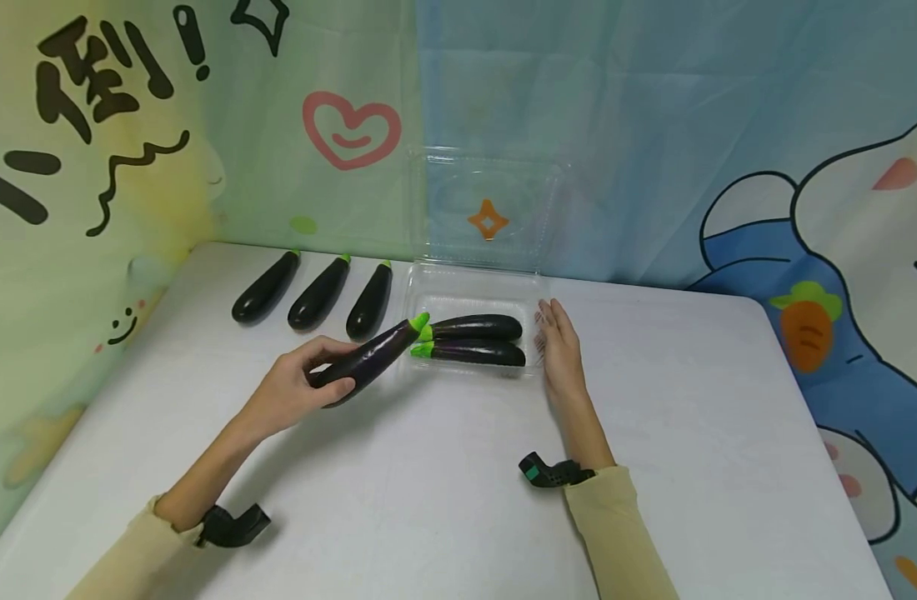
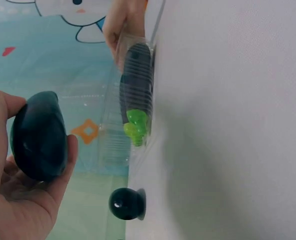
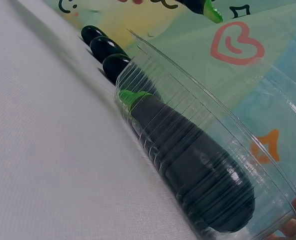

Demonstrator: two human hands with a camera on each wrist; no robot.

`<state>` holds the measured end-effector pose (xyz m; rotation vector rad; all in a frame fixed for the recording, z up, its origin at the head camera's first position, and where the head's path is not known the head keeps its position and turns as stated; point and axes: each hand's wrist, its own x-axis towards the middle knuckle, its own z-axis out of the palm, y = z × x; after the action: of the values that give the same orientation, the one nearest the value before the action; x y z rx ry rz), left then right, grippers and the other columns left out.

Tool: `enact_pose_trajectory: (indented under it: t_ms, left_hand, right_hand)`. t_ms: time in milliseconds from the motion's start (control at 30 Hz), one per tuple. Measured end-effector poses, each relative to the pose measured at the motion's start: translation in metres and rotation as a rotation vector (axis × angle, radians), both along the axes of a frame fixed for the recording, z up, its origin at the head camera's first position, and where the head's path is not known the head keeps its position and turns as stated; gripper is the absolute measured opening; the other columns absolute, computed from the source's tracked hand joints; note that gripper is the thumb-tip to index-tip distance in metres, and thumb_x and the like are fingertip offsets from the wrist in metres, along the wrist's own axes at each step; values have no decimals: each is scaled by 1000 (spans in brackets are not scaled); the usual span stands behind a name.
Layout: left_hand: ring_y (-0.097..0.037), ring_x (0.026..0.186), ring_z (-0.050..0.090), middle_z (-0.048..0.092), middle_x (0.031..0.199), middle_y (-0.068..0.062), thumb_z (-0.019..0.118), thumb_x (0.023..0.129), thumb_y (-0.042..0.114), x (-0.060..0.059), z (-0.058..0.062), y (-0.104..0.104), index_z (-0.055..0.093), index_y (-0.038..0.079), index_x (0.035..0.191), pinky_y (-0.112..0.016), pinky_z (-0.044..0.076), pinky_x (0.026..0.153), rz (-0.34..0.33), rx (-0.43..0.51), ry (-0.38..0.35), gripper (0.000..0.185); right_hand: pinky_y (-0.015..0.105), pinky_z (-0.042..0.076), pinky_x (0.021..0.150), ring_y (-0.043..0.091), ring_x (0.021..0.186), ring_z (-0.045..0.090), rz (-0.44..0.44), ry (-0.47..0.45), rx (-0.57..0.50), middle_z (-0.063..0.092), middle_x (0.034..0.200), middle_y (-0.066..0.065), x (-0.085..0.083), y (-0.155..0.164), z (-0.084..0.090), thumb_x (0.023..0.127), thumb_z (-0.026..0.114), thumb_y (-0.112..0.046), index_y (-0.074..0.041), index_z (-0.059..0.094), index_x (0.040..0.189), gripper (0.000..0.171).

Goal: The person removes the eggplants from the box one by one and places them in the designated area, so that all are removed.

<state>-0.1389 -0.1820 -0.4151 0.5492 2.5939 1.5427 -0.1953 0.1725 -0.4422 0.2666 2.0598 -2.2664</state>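
Observation:
My left hand point(image 1: 289, 387) grips a dark purple eggplant point(image 1: 374, 360) with a green stem end, thumb on one side and fingers on the other. It is held above the table, tilted, its stem pointing toward a clear plastic box point(image 1: 466, 283). Two more eggplants lie side by side in the front of that box, one behind point(image 1: 479, 327) and one in front point(image 1: 479, 353), stems to the left. Against the box's right wall rests my right hand point(image 1: 565, 354), fingers extended. In the right wrist view, fingertips point(image 3: 290, 227) show at the box's near end.
The box's clear lid point(image 1: 496, 179) stands raised at the back, near the printed backdrop point(image 1: 623, 150). Left of the box, three eggplants lie in a row on the white table point(image 1: 699, 433): a left one point(image 1: 266, 287), a middle one point(image 1: 318, 293) and a right one point(image 1: 369, 302).

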Motion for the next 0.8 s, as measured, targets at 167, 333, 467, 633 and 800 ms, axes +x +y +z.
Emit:
enact_pose_trajectory:
  t_ms: [167,333,467,633,800]
  left_hand:
    - [-12,83,65,68,108,-16,72,83,8,4,-1,2,57,6,117,-26,55,66,45,-15,-50,36]
    - [-18,85,65,62,106,-15,72,80,2,5,-5,4,53,8,123,-26,55,64,51,-2,-28,47]
    - [-28,91,65,56,101,-13,69,81,1,5,-8,6,50,12,141,-24,55,66,57,-17,15,64]
    - [-25,96,63,51,93,-12,71,85,9,8,-10,7,50,12,142,-20,53,65,118,-37,43,60]
    - [-5,85,58,54,87,-7,73,87,17,13,-10,10,56,15,137,-19,47,65,219,-72,104,54]
  right_hand:
    - [38,18,122,21,151,19,-5,9,-6,19,163,8,-5,2,-10,105,29,-13,-5,6,156,56]
    - [35,19,122,17,150,21,-11,14,2,21,163,3,-10,5,-24,106,29,-15,-9,7,157,56]
    - [34,20,122,17,150,22,-15,26,19,22,162,2,-11,5,-27,106,30,-17,-9,7,157,56]
    - [34,19,122,16,150,22,-16,31,16,22,163,2,-11,5,-27,106,30,-18,-10,7,157,56]
    - [34,18,122,16,150,21,-11,12,-3,21,163,1,-10,5,-24,106,29,-17,-10,6,157,56]
